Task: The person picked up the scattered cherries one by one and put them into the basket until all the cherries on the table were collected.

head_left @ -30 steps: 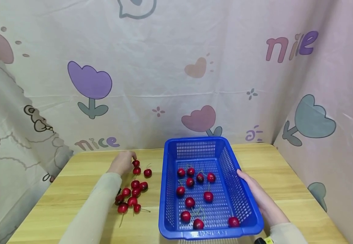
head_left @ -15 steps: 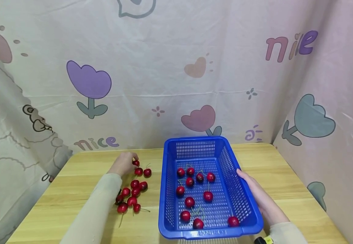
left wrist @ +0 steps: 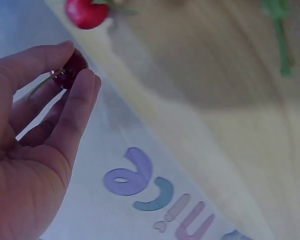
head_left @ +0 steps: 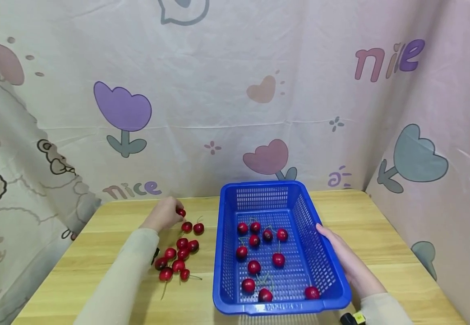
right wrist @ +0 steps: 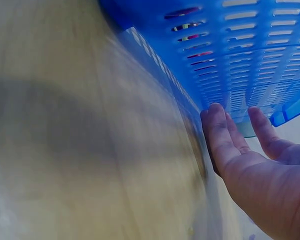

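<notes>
My left hand is at the back left of the table, pinching a dark red cherry between thumb and fingertips. Its green stem points back toward the palm in the left wrist view. Just in front of that hand lie two more cherries, and a loose cluster of several cherries sits nearer the wrist. My right hand rests along the right side of a blue slotted plastic basket. In the right wrist view its nearly straight fingers touch the outer wall. Several stemmed cherries are spread over the basket floor.
The wooden table ends at a hanging printed cloth behind and at both sides. The basket stands at the middle right, its back rim close to the cloth. A black band shows at the left wrist.
The left hand has closed its fingertips on the cherry at the back and shifted it slightly up and away from its neighbour. The right hand and basket stay in place.
</notes>
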Available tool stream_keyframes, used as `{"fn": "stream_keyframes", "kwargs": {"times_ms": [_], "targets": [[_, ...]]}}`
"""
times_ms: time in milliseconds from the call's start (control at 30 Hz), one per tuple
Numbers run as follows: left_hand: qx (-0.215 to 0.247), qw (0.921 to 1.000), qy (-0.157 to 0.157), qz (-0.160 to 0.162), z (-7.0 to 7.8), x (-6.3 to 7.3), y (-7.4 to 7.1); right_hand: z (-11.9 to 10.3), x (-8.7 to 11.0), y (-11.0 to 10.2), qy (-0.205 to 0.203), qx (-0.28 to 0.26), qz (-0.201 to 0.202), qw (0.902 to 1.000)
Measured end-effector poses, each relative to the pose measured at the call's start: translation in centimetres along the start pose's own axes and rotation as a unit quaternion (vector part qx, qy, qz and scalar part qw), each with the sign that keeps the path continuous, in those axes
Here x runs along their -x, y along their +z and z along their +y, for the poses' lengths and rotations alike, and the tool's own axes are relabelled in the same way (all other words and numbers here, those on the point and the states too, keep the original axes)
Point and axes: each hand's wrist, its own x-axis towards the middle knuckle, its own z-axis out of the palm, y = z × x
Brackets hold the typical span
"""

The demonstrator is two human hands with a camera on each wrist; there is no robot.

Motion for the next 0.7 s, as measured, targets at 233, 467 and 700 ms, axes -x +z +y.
{"fn": "stream_keyframes", "kwargs": {"times_ms": [233, 467, 700], "targets": [[0.013, 0.9992, 0.032, 0.022, 2.3, 0.6, -1.5, 0.0, 0.1, 0.1, 0.003, 0.002, 0.002, 1.0], [0.02, 0.9961, 0.079, 0.033, 6.1, 1.4, -2.8, 0.0, 0.2, 0.2, 0.003, 0.003, 0.004, 1.0], [0.048, 0.9908, 0.123, 0.03, 9.5, 2.5, -3.3, 0.0, 0.2, 0.2, 0.004, 0.005, 0.007, 1.0]]}}
